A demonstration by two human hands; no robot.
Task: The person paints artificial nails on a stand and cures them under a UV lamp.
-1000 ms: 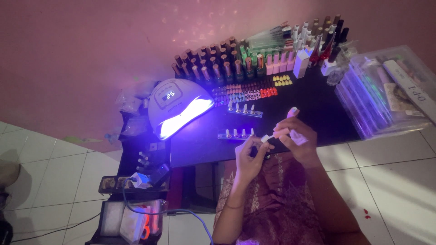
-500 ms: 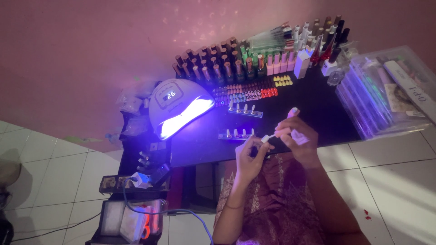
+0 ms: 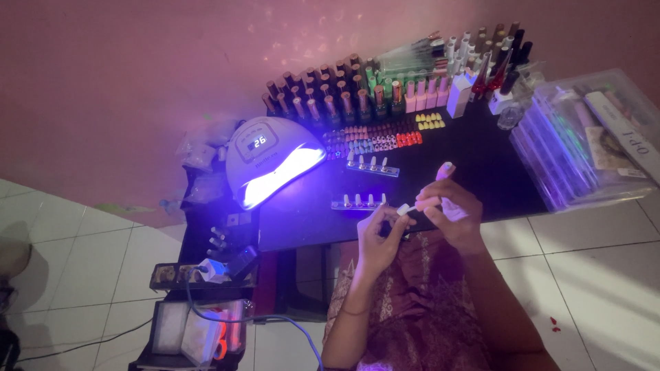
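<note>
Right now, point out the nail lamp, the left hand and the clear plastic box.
nail lamp (image 3: 265, 154), head view, on its white dome top.
left hand (image 3: 382, 237), head view, on the back of the hand.
clear plastic box (image 3: 550, 154), head view, on its lid.

A dim room with a plain pink wall (image 3: 137, 62) behind a low black bench (image 3: 474, 158). The floor (image 3: 605, 275) is pale square tile with dark grout lines. A domed white lamp (image 3: 271, 158) on the bench glows violet, casting purple light over the bench and nearby floor. Cables (image 3: 89, 340) trail across the tiles.
</note>
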